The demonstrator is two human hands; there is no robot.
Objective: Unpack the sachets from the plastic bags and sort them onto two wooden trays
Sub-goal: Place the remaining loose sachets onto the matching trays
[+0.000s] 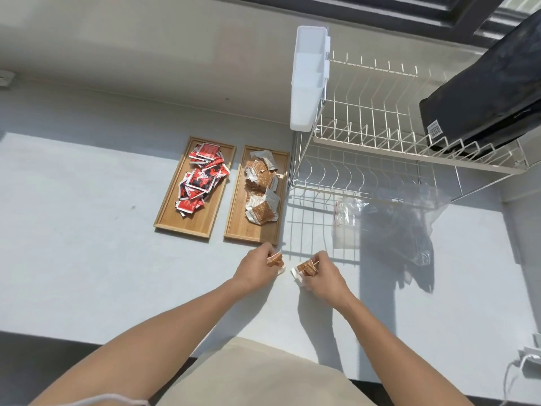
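Small orange-brown patterned paper sachets sit in both hands, just above the pale grey bench: one little bunch (275, 259) pinched by the curled fingers of the left hand (257, 269), another (305, 269) gripped the same way by the right hand (323, 278). How many each bunch holds cannot be told. The rectangular wooden tray of matching brown sachets (257, 232) lies just beyond and slightly left of the left hand, its long axis running away from the person (so the left hand is nearer). Beside it, further left, a second wooden tray (190, 224) holds a heap of red sachets (202, 178). Two trays, two hands, two sachet kinds. Right of the trays lie crumpled clear plastic bags (348, 221), apparently two, under a cream wire dish rack (380, 148).
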